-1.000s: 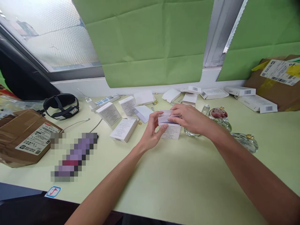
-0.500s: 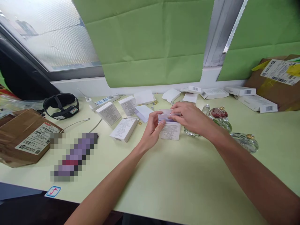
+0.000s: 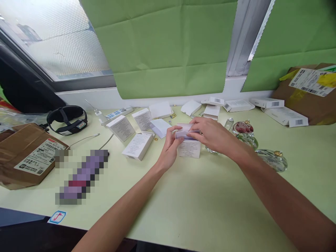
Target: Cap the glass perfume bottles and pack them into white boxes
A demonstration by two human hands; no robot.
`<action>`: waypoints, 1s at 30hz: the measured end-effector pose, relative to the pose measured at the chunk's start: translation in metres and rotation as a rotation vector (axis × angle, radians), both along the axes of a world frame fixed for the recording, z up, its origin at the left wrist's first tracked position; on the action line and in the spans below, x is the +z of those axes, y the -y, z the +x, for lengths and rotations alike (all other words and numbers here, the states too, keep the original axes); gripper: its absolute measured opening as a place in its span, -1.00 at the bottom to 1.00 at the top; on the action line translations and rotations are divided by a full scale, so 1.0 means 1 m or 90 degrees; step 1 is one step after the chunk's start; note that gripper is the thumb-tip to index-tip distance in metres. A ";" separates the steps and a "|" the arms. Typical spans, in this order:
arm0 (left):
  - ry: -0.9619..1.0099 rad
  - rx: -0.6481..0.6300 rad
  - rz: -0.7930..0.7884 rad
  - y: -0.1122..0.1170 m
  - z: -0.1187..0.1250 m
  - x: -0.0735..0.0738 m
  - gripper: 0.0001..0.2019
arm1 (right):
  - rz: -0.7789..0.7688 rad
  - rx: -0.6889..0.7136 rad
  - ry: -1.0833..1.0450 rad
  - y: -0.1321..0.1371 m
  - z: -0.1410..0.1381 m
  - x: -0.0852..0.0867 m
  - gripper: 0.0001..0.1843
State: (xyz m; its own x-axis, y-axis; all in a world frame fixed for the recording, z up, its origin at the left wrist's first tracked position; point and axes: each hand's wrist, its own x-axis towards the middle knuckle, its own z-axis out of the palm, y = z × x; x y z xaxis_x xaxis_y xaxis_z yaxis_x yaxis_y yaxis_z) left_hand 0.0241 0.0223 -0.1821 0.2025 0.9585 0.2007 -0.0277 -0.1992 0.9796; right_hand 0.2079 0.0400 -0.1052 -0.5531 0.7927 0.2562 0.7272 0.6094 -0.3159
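Note:
A small white printed box [image 3: 189,149] stands upright on the table between my hands, its flaps raised at the top. My left hand [image 3: 170,145] grips its left side, thumb in front and fingers behind. With thumb and fingers, my right hand [image 3: 207,133] pinches the flap at the upper right of the box. Its inside shows pale purple. Just right of my right hand are glass bottles: one with a red top [image 3: 243,128], and a clear one with a gold fitting [image 3: 273,159] lying nearer. My right hand and forearm partly cover them.
Several white boxes [image 3: 139,144] stand left of my hands; more lie along the back, such as a barcoded box [image 3: 238,105]. Cardboard cartons [image 3: 28,154] sit at both ends. A black headset [image 3: 67,120], a power strip [image 3: 118,113] and a blurred purple object [image 3: 82,176] are at left.
The flap at the top of the box stands more upright and apart, so its opening shows more. Both hands keep their hold; the whole view has shifted slightly.

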 end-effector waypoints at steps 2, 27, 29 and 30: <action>0.009 0.008 -0.013 0.000 0.001 -0.003 -0.70 | 0.000 -0.001 0.006 0.000 0.000 0.000 -0.69; 0.023 0.061 -0.019 0.013 0.012 0.002 -0.74 | 0.002 0.027 0.019 0.004 -0.007 -0.001 -0.70; 0.011 0.068 -0.015 0.014 0.013 0.003 -0.73 | 0.002 0.025 0.021 0.005 -0.007 -0.001 -0.71; 0.008 0.072 -0.015 0.015 0.014 0.004 -0.72 | 0.004 0.023 0.019 0.005 -0.007 -0.001 -0.71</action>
